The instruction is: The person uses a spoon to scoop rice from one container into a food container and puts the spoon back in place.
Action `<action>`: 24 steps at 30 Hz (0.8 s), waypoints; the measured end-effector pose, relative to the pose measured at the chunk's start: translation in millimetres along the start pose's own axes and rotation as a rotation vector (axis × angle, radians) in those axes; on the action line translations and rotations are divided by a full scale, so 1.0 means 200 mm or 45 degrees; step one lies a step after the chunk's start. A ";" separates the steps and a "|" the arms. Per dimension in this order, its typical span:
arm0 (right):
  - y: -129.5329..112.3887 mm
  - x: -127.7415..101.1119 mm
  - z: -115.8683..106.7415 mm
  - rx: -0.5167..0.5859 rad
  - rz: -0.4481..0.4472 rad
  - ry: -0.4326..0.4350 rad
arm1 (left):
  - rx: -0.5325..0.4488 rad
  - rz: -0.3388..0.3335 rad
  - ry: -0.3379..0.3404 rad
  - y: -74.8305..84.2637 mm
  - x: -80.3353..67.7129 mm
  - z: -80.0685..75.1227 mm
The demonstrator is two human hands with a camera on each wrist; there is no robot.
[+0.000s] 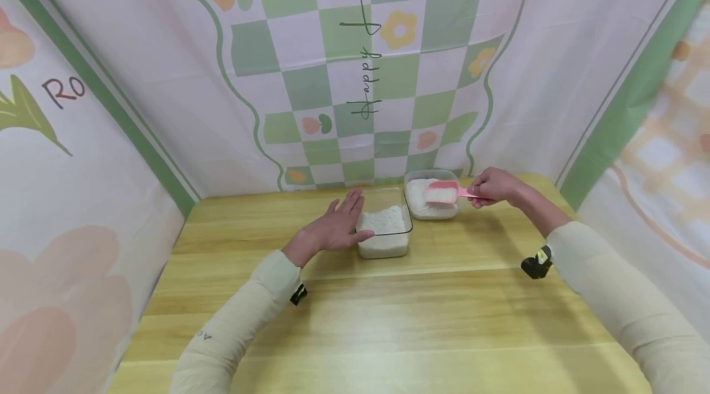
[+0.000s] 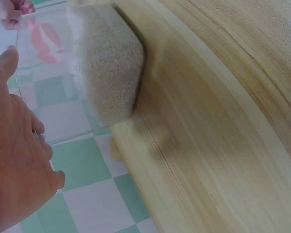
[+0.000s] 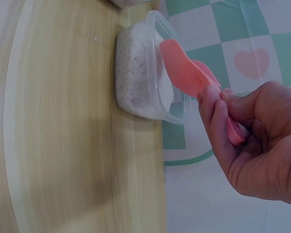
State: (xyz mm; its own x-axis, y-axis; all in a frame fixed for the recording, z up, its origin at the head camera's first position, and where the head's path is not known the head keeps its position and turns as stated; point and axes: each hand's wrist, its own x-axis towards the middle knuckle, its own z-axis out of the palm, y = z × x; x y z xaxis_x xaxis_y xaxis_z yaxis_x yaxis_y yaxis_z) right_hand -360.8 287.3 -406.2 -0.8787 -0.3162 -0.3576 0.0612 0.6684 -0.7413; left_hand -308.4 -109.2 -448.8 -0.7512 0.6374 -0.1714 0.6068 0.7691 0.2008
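Note:
Two clear plastic containers of white rice stand at the table's far side: a nearer one (image 1: 385, 226) (image 2: 94, 68) and a farther one (image 1: 431, 197) (image 3: 140, 80) to its right. My left hand (image 1: 338, 227) (image 2: 14, 155) rests with straight fingers against the nearer container's left wall. My right hand (image 1: 490, 185) (image 3: 247, 145) grips the handle of a pink scoop (image 1: 444, 192) (image 3: 189, 75). The scoop carries rice and hovers over the farther container.
The wooden table (image 1: 388, 320) is bare in front of the containers. Printed green-and-pink cloth walls (image 1: 355, 61) close in the back and both sides right behind the containers.

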 end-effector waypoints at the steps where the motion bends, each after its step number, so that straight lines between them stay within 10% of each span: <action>1: 0.00 0.00 0.00 0.000 -0.003 -0.002 | 0.002 0.000 0.000 0.00 0.00 0.00; 24: -0.01 -0.07 -0.06 -0.196 -0.010 0.064 | 0.011 0.011 0.004 0.01 0.00 0.00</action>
State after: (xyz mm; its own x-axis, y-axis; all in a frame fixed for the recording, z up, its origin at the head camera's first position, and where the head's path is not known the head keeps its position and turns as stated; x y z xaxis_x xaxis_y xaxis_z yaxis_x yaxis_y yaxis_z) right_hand -354.3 297.3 -393.3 -0.9017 -0.2905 -0.3204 -0.0158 0.7625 -0.6468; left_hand -307.2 -109.0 -447.4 -0.7468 0.6438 -0.1669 0.6154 0.7641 0.1936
